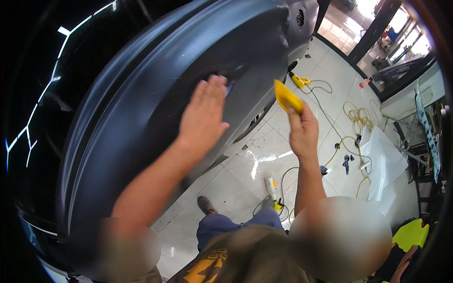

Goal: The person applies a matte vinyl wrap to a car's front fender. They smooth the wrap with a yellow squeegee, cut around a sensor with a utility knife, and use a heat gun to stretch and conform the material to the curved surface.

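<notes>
A dark car bumper with a glossy curved surface fills the left and middle. My left hand lies flat on it, fingers together and stretched, touching a small dark patch near the fingertips. My right hand is raised just right of the bumper and pinches a yellow squeegee between thumb and fingers, its blade close to the bumper's edge.
White tiled floor below holds a white spray bottle, a yellow heat gun, coiled yellow cable, and white film sheets. My shoe stands near the bumper. A yellow-green object sits at the right edge.
</notes>
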Tool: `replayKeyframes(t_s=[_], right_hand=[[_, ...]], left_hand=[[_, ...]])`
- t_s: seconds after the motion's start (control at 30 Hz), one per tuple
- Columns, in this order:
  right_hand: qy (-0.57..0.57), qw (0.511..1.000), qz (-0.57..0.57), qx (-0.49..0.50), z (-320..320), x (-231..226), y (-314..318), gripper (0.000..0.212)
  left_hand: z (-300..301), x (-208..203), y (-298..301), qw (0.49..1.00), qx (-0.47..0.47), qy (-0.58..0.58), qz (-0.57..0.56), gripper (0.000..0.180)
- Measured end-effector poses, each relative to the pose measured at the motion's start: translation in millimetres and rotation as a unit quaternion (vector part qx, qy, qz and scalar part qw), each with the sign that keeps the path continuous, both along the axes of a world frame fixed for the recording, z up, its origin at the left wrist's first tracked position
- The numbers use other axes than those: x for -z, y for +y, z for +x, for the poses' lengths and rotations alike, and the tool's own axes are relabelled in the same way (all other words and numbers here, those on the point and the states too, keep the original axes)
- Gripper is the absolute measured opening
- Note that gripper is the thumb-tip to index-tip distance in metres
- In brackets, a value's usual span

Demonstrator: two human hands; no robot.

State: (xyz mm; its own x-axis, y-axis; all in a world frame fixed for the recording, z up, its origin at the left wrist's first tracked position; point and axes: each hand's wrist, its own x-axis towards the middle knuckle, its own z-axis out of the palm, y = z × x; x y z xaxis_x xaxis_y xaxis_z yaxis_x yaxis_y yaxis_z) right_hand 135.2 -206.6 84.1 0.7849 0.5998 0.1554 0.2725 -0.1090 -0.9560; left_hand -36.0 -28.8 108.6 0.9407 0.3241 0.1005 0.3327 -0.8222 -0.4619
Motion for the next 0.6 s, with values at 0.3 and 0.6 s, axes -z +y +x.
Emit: replayKeyframes(t_s=[0.3,0.6], right_hand=[[0.325,0.94,0.106,-0.015,-17.1,138.0,-77.0,0.036],[0.478,0.845,0.239,0.0,-6.8,171.3,-108.9,0.034]], left_hand=[[17.7,-6.2,-3.5,0.973,-0.069,0.195,0.099,0.101],[28.9,2.6,-21.4,0.985,-0.114,0.121,0.048,0.098]])
